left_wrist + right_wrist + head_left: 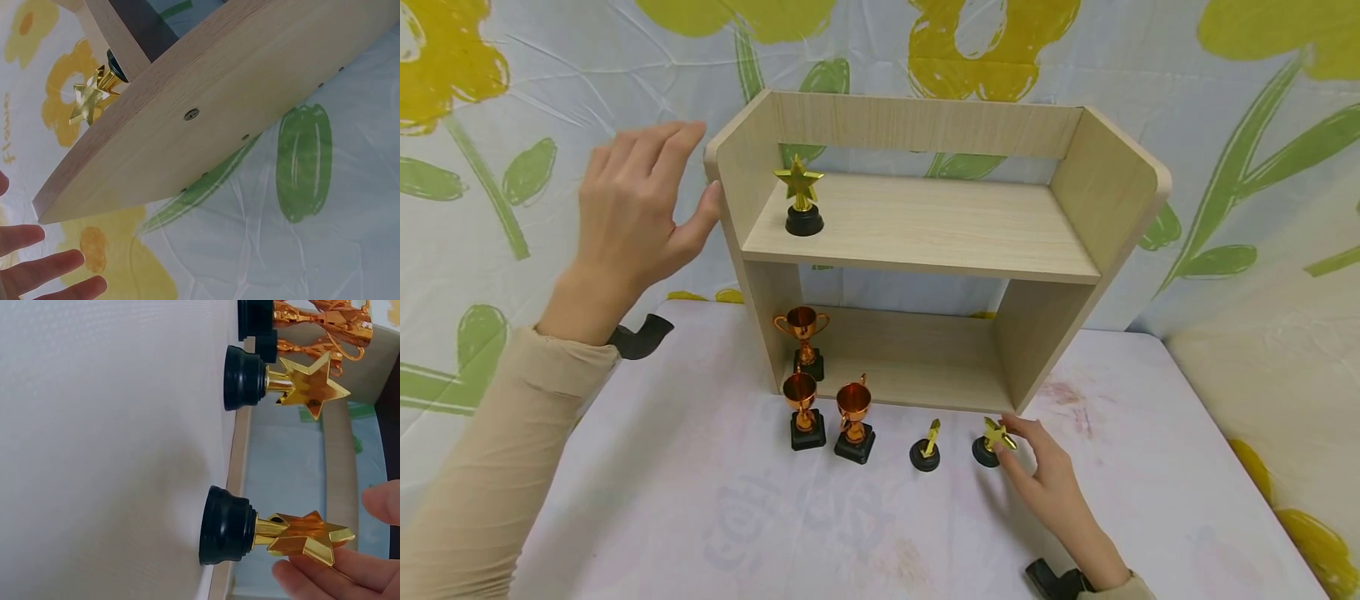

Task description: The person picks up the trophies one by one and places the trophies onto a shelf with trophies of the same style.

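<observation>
My right hand (1047, 479) is at a gold star trophy (994, 440) standing on the table. In the right wrist view its fingers (340, 578) lie against or just behind the star, while the thumb stays apart from it. Another gold star trophy (927, 450) stands to the left, on a round black base. Raised beside the left panel of the wooden shelf (917, 225), my left hand (636, 204) holds nothing; its thumb is close to the panel edge, and contact cannot be told. A third star trophy (801, 200) sits at the left of the upper board.
A bronze cup trophy (806, 340) stands at the left of the lower shelf. In front of the shelf, two more cup trophies, a left one (803, 410) and a right one (854, 417), stand on the white tablecloth (775, 533). Behind hangs a flower-patterned cloth (625, 50).
</observation>
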Demonstrator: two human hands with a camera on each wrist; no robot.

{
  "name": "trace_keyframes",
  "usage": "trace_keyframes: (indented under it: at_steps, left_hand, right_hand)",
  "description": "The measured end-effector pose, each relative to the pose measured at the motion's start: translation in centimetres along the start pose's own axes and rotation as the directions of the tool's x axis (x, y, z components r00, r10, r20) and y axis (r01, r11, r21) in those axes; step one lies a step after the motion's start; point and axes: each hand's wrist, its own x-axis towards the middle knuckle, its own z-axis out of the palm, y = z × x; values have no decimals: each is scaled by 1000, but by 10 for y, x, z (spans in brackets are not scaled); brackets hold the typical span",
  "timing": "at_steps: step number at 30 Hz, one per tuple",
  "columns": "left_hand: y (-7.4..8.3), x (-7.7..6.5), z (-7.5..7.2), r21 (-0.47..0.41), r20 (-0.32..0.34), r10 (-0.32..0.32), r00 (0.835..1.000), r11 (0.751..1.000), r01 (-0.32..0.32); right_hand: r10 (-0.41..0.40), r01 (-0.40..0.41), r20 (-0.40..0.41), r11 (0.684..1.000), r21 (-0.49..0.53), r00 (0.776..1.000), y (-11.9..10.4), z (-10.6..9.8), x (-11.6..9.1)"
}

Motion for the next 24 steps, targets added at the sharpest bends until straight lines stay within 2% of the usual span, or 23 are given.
trace_keyframes:
  at_steps: [12,24]
  left_hand:
    - [-3,9,12,-13,5,24,1000,1000,-24]
    - [-10,18,20,-4,63,-16,998,1000,16]
  right_hand:
    - [32,-32,-45,999,14,998,2,5,3]
    - [87,-87,-87,996,-2,992,0,8,7]
